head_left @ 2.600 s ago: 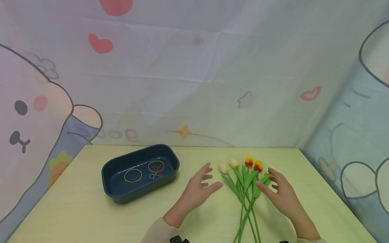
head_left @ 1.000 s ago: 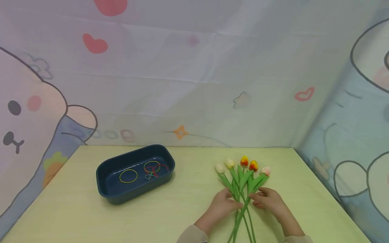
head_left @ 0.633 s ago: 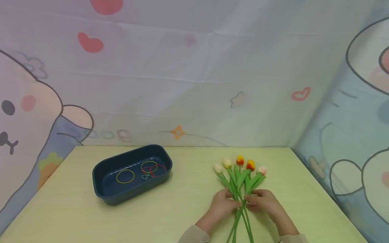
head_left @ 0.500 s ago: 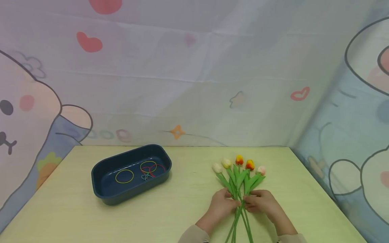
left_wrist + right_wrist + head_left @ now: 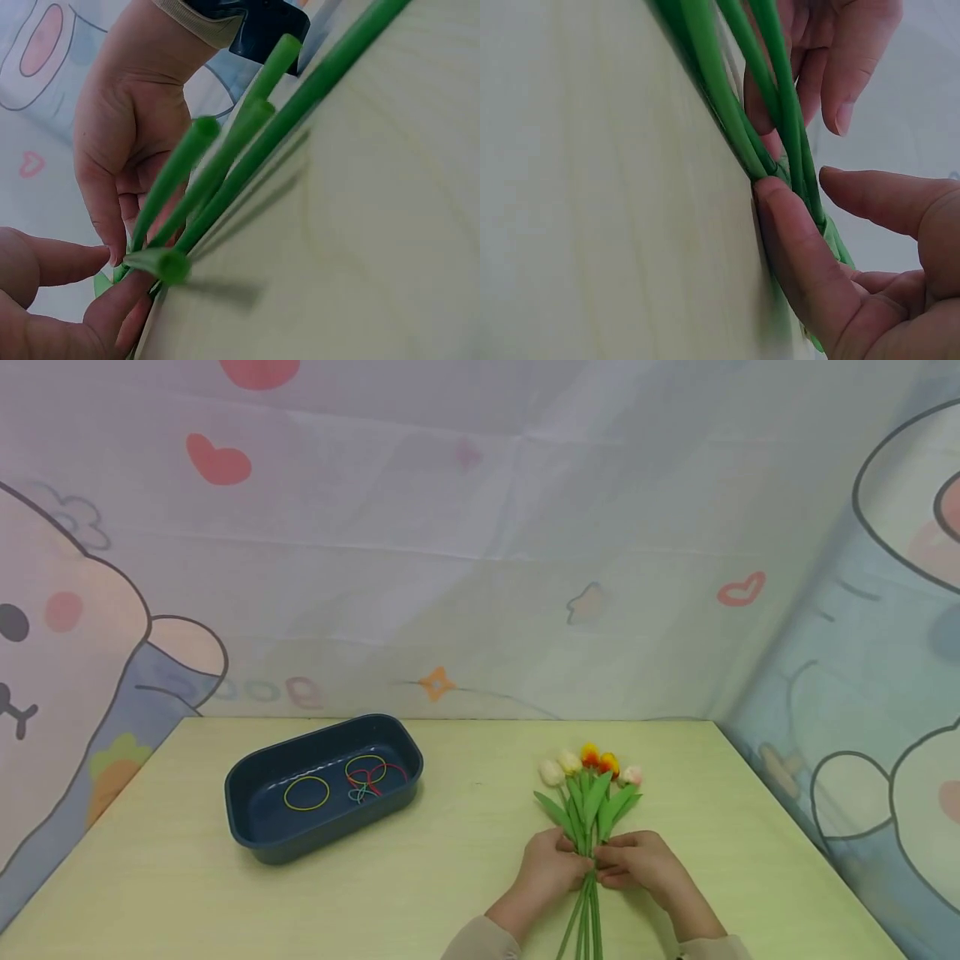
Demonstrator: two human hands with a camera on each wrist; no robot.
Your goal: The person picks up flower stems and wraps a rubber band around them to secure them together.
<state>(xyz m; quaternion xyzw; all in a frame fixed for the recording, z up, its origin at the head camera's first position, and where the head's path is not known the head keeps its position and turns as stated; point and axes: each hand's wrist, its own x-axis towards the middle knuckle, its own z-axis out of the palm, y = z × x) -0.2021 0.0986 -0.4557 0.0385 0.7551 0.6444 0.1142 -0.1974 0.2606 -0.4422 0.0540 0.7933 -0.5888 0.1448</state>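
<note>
Tulips (image 5: pixel 594 802) have drawn into a tighter bundle since half a second ago, heads closer and stems (image 5: pixel 301 109) less splayed. We note the left hand (image 5: pixel 553 867) and right hand (image 5: pixel 639 862) each curling thumb and fingers around the stems from opposite sides. Both hands sit low over the table (image 5: pixel 375 902), angled inward, well right of the tray (image 5: pixel 322 841).

Head view faces forward-down; close wrist views share hands (image 5: pixel 131 146), green stems (image 5: pixel 244 171).
</note>
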